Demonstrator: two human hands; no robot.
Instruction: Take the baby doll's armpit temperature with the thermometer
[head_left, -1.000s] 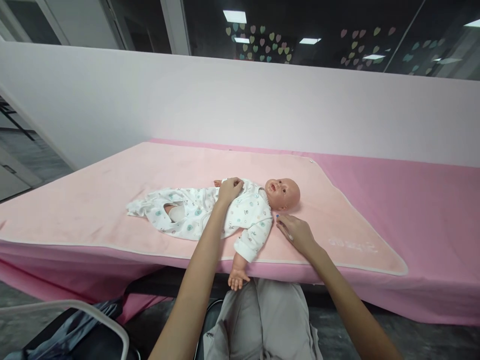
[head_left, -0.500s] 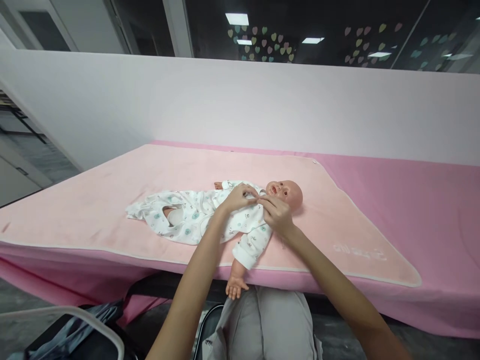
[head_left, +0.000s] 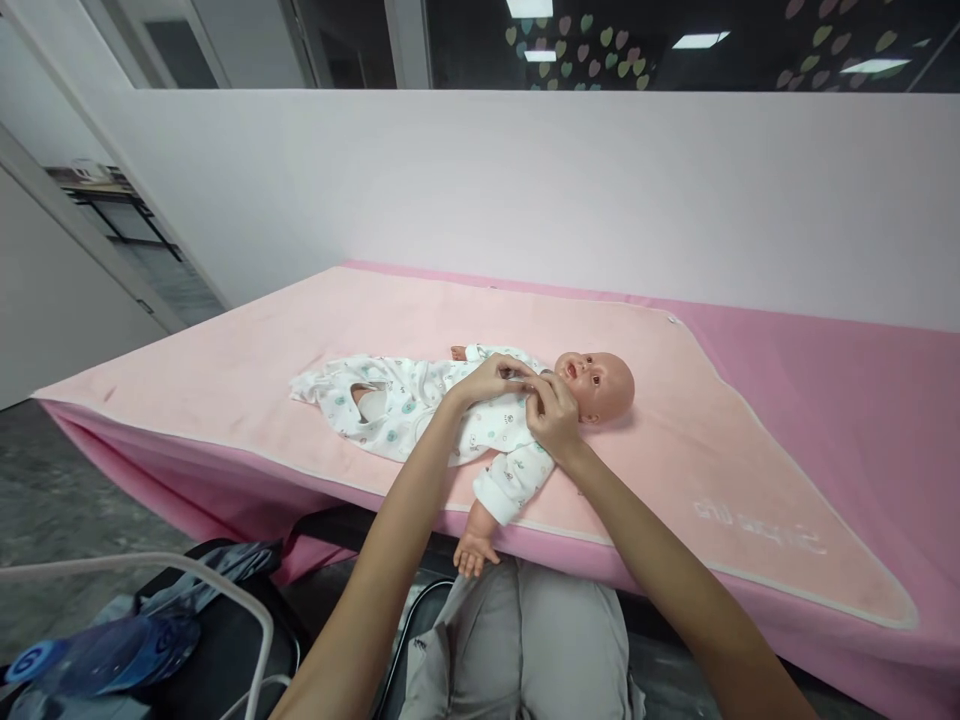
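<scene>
A baby doll [head_left: 604,385] lies on its back with its head to the right. It wears a white printed romper [head_left: 427,400], with an oval gap low on the legs showing the doll's body and something white. At the upper chest, just below the doll's chin, my left hand [head_left: 491,382] pinches the romper's front near the collar. Beside it, my right hand [head_left: 553,412] has its fingers curled and pinched on the same cloth, the fingertips of both hands meeting. The exact bit of cloth between them is hidden. The doll's near hand [head_left: 476,552] hangs over the table's front edge.
Under the doll is a peach mat [head_left: 255,350] over a pink tablecloth [head_left: 840,400]. A white partition [head_left: 525,190] rises behind. At the lower left, a black chair holds a blue-capped bottle [head_left: 112,655] and cloth; a pale curved tube [head_left: 225,590] crosses in front.
The view has swung left and down, bringing the bottle into sight. Both hands stay at the romper's collar, with the right fingers now more curled. The doll lies as before.
</scene>
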